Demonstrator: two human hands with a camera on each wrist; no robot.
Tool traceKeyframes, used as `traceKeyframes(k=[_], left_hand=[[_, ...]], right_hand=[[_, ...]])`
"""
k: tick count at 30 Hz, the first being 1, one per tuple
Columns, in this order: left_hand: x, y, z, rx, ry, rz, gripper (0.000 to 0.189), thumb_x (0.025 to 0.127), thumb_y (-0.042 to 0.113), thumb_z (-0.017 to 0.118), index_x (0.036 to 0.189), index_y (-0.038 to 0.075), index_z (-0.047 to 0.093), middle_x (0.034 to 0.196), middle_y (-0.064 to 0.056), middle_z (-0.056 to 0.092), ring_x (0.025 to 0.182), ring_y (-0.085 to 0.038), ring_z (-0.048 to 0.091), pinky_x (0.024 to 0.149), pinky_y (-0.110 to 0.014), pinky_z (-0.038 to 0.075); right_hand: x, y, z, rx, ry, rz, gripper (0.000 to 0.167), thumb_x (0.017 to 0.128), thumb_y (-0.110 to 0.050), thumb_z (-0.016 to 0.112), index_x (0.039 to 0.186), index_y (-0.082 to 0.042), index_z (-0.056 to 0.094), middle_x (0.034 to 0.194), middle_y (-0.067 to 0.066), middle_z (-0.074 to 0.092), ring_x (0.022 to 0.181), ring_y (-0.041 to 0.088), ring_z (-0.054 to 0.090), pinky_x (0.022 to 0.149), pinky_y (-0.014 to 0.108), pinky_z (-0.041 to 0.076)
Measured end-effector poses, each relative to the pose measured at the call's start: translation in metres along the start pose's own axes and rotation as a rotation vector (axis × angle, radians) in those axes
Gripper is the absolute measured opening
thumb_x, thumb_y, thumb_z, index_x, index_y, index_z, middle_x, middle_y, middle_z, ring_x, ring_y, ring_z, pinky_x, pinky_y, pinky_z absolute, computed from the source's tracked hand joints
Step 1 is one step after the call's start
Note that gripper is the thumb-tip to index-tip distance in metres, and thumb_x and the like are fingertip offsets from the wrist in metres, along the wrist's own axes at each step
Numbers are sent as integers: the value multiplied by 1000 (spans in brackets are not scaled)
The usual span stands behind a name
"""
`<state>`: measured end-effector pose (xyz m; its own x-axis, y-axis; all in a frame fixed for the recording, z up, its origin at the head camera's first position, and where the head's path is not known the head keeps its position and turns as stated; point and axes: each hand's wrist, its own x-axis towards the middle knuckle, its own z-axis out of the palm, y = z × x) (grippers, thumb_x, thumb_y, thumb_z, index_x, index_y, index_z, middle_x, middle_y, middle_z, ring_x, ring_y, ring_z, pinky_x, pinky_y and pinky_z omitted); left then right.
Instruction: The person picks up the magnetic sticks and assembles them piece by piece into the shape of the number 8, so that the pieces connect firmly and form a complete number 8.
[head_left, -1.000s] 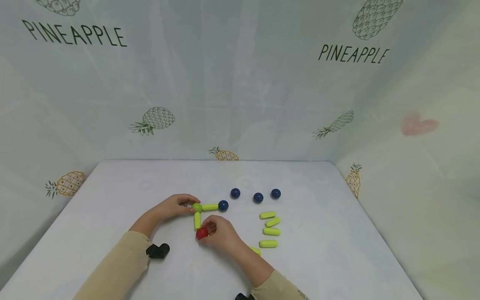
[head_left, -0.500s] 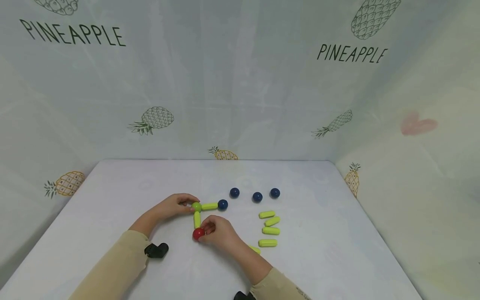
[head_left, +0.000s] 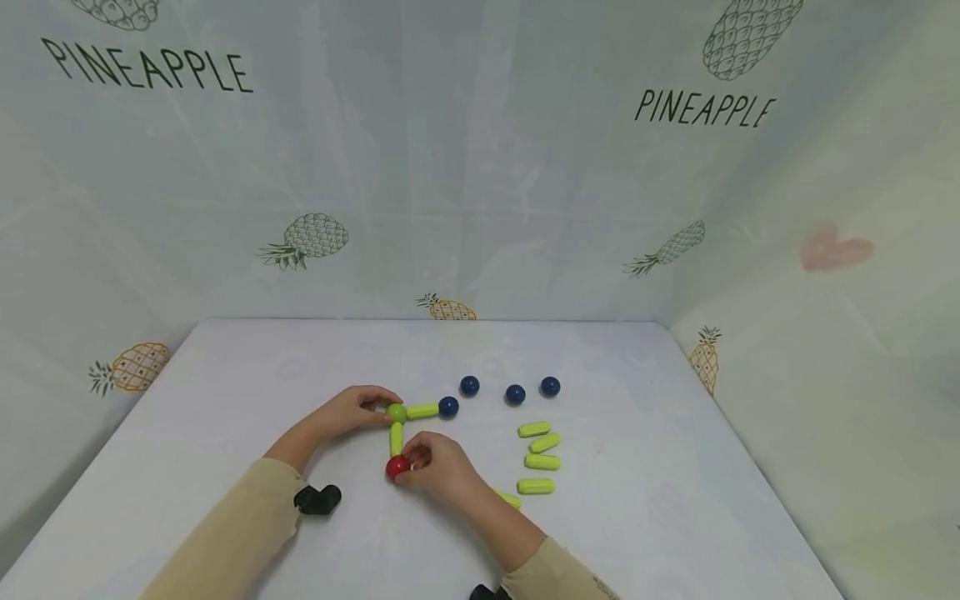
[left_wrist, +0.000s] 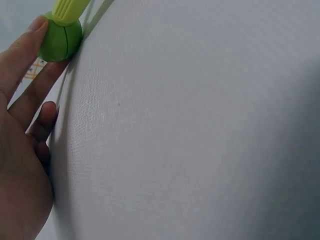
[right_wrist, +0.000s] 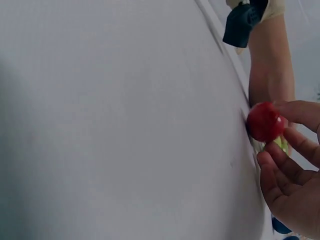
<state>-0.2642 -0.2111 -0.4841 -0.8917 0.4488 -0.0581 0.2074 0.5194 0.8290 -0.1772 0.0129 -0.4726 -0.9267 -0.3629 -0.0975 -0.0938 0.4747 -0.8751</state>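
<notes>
A green ball (head_left: pixel 397 413) is pinched between the thumb and fingers of my left hand (head_left: pixel 358 409); the left wrist view shows a yellow-green rod (left_wrist: pixel 70 11) joined to it. One yellow-green rod runs right from this ball to a dark blue ball (head_left: pixel 448 407). A second yellow-green rod (head_left: pixel 396 440) runs toward me and meets a red ball (head_left: pixel 397 468). My right hand (head_left: pixel 442 469) pinches that red ball between thumb and fingers. In the right wrist view the red ball (right_wrist: pixel 265 122) sits at the fingertips, with the rod behind it mostly hidden.
Several loose yellow-green rods (head_left: pixel 542 462) lie to the right of my right hand, one partly hidden by the forearm. Behind them are three loose dark blue balls (head_left: pixel 515 394). A pineapple-print cloth (head_left: pixel 480 167) hangs beyond the white table (head_left: pixel 637 517).
My right hand has brought the red ball left against the end of the near rod. Lately the joined pieces have shifted slightly right, with the left hand on the green ball.
</notes>
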Motion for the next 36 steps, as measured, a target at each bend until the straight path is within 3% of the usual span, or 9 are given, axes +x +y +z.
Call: traceKeyframes(k=[13, 20, 27, 36], left_hand=[[12, 6, 5, 17, -18, 14, 31, 88, 22, 74, 117, 11, 70, 115, -5, 63, 94, -21, 47, 81, -35, 40], [21, 8, 11, 37, -30, -17, 30, 89, 23, 73, 118, 15, 70, 117, -3, 62, 96, -21, 48, 83, -34, 41], [27, 9, 8, 34, -40, 28, 31, 89, 24, 73, 118, 14, 70, 116, -3, 62, 96, -21, 47, 82, -34, 41], [29, 10, 9, 23, -53, 55, 32, 88, 21, 74, 118, 11, 70, 109, -3, 62, 91, -21, 47, 78, -34, 41]], right_hand=[[-27, 6, -50, -108, -50, -41, 30, 77, -8, 82, 103, -8, 67, 87, 1, 63, 76, 10, 56, 69, 25, 48], [-38, 14, -71, -252, -72, -35, 31, 78, -15, 82, 106, -15, 68, 92, -7, 63, 87, 12, 56, 79, 28, 47], [-40, 17, -86, -353, -122, -43, 33, 76, -17, 84, 105, -18, 70, 90, -11, 61, 92, 13, 53, 84, 31, 45], [-47, 33, -97, -516, -204, -177, 33, 76, -26, 85, 104, -20, 70, 88, -17, 58, 90, 5, 50, 84, 24, 44]])
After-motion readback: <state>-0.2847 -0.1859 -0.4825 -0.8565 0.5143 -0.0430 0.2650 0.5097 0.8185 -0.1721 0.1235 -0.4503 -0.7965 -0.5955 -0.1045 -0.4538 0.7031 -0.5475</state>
